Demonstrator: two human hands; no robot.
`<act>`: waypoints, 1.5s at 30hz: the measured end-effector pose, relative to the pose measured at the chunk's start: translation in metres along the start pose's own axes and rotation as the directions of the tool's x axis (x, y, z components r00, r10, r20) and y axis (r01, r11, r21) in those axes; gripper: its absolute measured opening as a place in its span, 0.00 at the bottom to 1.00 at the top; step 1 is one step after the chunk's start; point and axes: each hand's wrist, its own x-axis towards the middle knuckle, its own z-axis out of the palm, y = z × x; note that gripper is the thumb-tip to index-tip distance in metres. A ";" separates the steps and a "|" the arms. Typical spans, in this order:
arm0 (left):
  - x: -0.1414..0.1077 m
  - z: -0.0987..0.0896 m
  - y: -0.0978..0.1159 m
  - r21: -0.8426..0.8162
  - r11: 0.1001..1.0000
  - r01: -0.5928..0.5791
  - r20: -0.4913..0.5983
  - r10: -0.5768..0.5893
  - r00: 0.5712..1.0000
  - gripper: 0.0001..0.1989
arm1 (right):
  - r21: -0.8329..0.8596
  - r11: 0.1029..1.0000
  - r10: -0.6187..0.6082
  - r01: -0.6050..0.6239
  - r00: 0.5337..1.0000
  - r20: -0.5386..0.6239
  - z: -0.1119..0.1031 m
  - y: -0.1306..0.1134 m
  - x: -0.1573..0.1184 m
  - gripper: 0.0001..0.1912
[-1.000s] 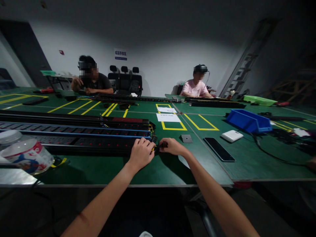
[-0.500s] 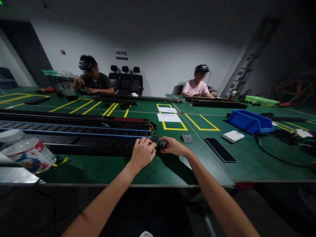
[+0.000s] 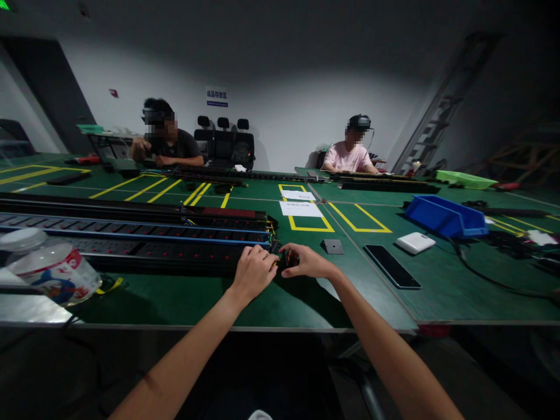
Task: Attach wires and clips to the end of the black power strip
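A long black power strip (image 3: 175, 254) with a row of red-dotted sockets lies nearest to me on the table. My left hand (image 3: 254, 269) is closed over its right end, fingers bent and thumb side towards the end. Just beyond that end, my right hand (image 3: 308, 261) curls thumb and fingers around a small dark part (image 3: 289, 258), whose shape is mostly hidden. Yellow-green wires (image 3: 274, 244) poke out by the strip ends. Further back, more strips run parallel, with a blue-edged strip (image 3: 131, 230) directly behind the near one.
A small grey metal plate (image 3: 333, 247) lies right of my hands, then a phone (image 3: 392, 266), a white case (image 3: 415, 242) and a blue bin (image 3: 446, 217). A plastic jar (image 3: 56, 271) stands at the left. Two people sit across the green table (image 3: 271, 309).
My right fingers have opened out slightly around the dark part and shifted a little. My left hand stays on the strip end, its fingers drawn slightly closer together.
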 end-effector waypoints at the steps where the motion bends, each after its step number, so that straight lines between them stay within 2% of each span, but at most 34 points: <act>1: 0.000 0.000 0.000 0.002 1.000 -0.001 -0.001 0.001 1.000 0.10 | -0.003 1.000 -0.001 0.001 1.000 -0.008 0.000 -0.001 0.000 0.33; 5: 0.000 0.001 0.000 0.007 1.000 -0.002 0.004 0.002 1.000 0.10 | 0.013 1.000 0.003 -0.002 0.999 -0.034 0.003 -0.003 0.001 0.33; 12: 0.000 -0.001 0.002 0.002 1.000 0.013 0.010 -0.013 1.000 0.11 | 0.148 0.989 -0.016 0.020 0.999 -0.028 0.012 0.001 0.006 0.35; 16: -0.002 -0.005 0.004 -0.015 1.000 0.024 0.003 -0.024 1.000 0.13 | 0.267 0.964 -0.017 0.015 1.000 0.004 0.011 0.008 0.007 0.39; 19: -0.004 -0.009 0.006 -0.050 0.998 0.039 -0.029 -0.040 0.999 0.16 | 0.336 0.941 0.018 -0.034 0.999 0.051 0.004 0.011 0.004 0.42; 24: -0.006 -0.011 0.009 -0.091 0.991 0.101 -0.078 -0.108 0.991 0.16 | 0.379 0.912 0.165 -0.154 0.986 0.003 -0.005 0.010 -0.001 0.31; 29: -0.006 -0.010 0.009 -0.122 0.987 0.106 -0.079 -0.116 0.990 0.16 | 0.471 0.867 0.179 -0.162 0.984 0.009 0.003 0.005 0.003 0.27; 34: -0.007 -0.010 0.009 -0.127 0.988 0.093 -0.064 -0.102 0.993 0.16 | 0.432 0.884 0.206 -0.176 0.978 -0.023 0.010 0.007 0.007 0.26; 39: -0.006 -0.009 0.009 -0.138 0.986 0.094 -0.056 -0.102 0.993 0.15 | 0.461 0.876 0.145 -0.140 0.989 0.025 0.015 0.005 0.009 0.26; 45: -0.005 -0.007 0.008 -0.134 0.987 0.093 -0.038 -0.099 0.994 0.15 | 0.398 0.911 0.121 -0.107 0.993 -0.008 0.020 0.005 0.013 0.28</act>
